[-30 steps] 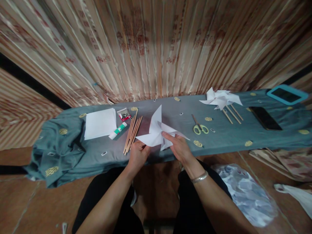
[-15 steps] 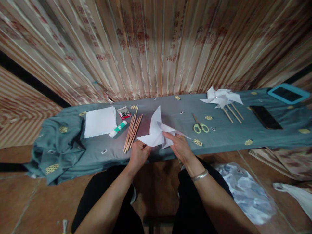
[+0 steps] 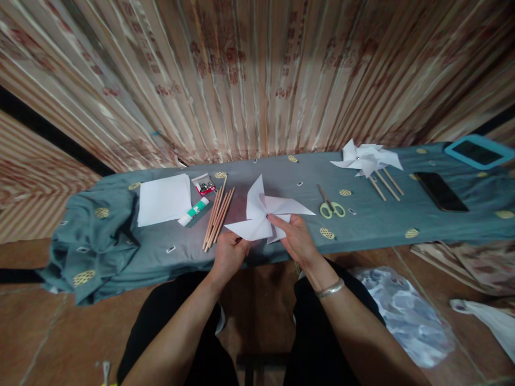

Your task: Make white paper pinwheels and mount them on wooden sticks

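Note:
A white paper pinwheel with folded, pointed blades is held just above the near edge of the cloth. My right hand grips it from the right, the thumb pressed close to its centre. At the lower left blade, my left hand is closed, its fingertips partly hidden under the paper. Just left of the pinwheel lies a bundle of several wooden sticks. Green-handled scissors rest to the right of my right hand.
A stack of white paper, a glue stick and a red box of metal pins lie on the left. Farther right are finished pinwheels on sticks, a black phone and a blue-framed tablet. A plastic bag sits on the floor.
The right blade of the pinwheel has opened out wider and lifted slightly. My right thumb stays near the centre, and both hands have barely moved.

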Motion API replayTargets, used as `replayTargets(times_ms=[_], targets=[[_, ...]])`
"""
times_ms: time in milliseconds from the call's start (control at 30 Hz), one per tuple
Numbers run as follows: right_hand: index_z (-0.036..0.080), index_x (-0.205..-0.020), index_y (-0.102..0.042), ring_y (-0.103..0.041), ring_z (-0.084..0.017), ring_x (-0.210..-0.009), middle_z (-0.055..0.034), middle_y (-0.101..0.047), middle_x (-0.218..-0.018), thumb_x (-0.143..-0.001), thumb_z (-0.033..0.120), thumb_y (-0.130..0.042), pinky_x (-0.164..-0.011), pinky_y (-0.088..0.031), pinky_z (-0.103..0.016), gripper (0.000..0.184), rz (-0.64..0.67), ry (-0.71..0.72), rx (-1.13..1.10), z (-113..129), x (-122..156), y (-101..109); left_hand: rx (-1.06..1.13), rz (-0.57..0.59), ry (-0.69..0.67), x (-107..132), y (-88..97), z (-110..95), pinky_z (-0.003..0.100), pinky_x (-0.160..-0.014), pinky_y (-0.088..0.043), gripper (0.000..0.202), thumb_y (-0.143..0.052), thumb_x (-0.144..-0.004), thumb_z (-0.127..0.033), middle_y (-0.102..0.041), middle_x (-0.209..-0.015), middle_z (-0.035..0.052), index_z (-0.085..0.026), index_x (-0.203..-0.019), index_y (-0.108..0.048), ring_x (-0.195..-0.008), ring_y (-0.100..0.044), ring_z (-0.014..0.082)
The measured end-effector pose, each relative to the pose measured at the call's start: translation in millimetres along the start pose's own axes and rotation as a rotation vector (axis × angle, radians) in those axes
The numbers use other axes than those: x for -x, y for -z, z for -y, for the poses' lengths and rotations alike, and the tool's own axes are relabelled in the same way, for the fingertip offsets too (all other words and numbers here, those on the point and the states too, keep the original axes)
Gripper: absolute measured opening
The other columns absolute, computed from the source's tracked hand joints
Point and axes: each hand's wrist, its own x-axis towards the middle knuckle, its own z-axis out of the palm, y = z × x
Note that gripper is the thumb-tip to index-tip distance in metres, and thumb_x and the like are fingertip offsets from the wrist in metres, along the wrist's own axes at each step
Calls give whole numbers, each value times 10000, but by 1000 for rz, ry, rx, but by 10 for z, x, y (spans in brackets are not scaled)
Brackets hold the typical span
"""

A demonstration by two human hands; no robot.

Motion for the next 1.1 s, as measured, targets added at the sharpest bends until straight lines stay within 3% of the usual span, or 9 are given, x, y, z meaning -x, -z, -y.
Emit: replayTargets(times_ms=[633,900,1100], targets=[[202,-899,-750,-709,-202,-887,-6,-776,-936,-678,259,-789,-931,-523,-377,232,47,39,-11,-16,6,29,-116,-81,-74,-33,103,1,219,-463,-331,278,-489,-677,-213,-500,-398,-19,-183,-400,-492,-407,-430,96],[182,-930,-753,-715,-195,-842,-26,-778,-919,-647,254,-807,-883,-548,-364,297,54,18,17,-26,6,25,-149,-74,-99,-20,110,31,219,-462,-349,231,-489,-643,-189,-546,-409,-2,-168,-418,-539,-413,-482,110],[191,-834,-764,-702,-201,-846,-28,-772,-902,-656,306,-801,-843,-547,-365,215,-2,25,116,-19,29,47,2,-91,-11,-54,113,0,226,-509,-410,174,-547,-625,-224,-620,-481,10,-155,-506,-653,-483,-550,129]])
